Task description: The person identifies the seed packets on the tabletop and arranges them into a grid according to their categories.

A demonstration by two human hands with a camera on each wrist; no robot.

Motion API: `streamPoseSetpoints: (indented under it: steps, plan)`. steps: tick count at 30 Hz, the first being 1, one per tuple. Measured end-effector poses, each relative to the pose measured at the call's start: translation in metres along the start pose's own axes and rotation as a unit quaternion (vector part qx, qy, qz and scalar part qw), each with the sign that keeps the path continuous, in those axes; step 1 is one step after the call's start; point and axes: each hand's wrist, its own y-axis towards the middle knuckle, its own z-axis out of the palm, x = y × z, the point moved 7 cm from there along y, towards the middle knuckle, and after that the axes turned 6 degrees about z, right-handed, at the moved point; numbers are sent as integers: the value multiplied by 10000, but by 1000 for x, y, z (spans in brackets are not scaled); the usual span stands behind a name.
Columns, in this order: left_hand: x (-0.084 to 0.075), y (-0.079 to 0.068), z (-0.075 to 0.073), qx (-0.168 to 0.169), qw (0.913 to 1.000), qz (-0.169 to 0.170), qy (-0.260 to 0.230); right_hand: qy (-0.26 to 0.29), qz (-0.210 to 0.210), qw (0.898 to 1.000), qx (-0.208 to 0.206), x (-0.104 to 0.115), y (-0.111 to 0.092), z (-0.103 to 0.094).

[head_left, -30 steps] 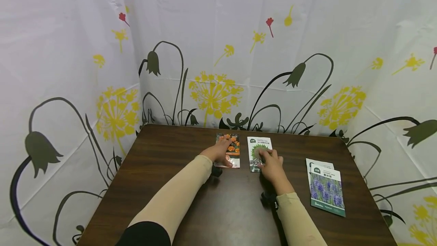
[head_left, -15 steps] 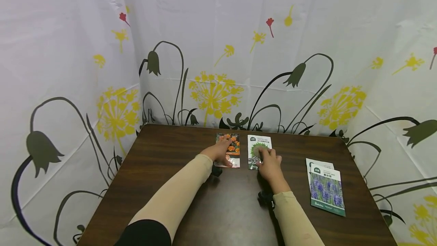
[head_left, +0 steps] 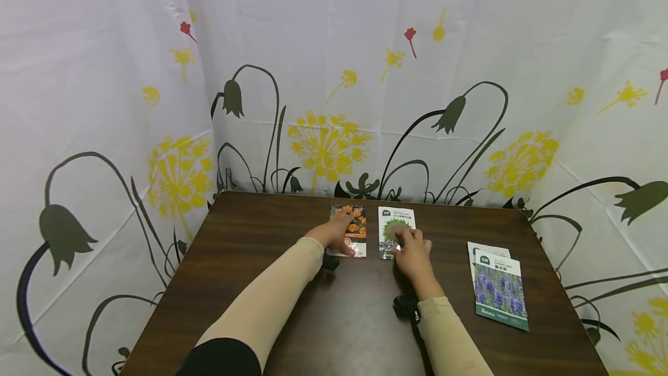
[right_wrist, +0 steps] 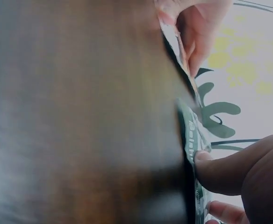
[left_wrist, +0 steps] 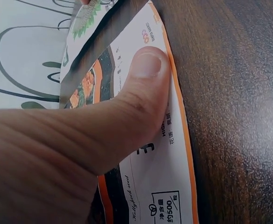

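Observation:
A seed packet (head_left: 358, 228) with orange flowers lies flat near the table's back edge. My left hand (head_left: 335, 233) rests on it, fingers spread; the left wrist view shows the thumb (left_wrist: 148, 74) lying along its orange-edged white border. Just to the right lies a white seed packet (head_left: 388, 217) with a green spiky plant, roughly level with the first and a narrow gap away. My right hand (head_left: 416, 255) touches its lower right part, fingers slightly bent. In the right wrist view the thumb (right_wrist: 216, 170) presses on the packet's green lower end (right_wrist: 191, 130).
Two more seed packets lie overlapping on the right of the brown wooden table (head_left: 250, 254): a purple-flowered packet (head_left: 501, 292) on top, a mostly hidden white packet (head_left: 487, 248) beneath. A flower-printed white curtain (head_left: 334, 45) hangs behind the table.
My right hand has shifted the white packet slightly away from me and a touch leftward, then stopped. The left hand stays in place on the orange-flowered packet.

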Motion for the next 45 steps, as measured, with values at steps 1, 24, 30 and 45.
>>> streamPoseSetpoints:
  steps: [1,24,30,45]
  plan:
    - [0,0,1,-9,10000,-1,-1,31,-17,10000,-44,0,-2,0]
    - [-3,1,0,-30,9999,102,-118,-34,-171,9980,-607,3,-15,-22]
    - [-1,0,1,-13,9999,71,-131,90,-323,9964,-778,2,-23,-34]
    - [0,1,-1,-45,9999,30,-127,143,-28,9969,-777,-20,-45,-67]
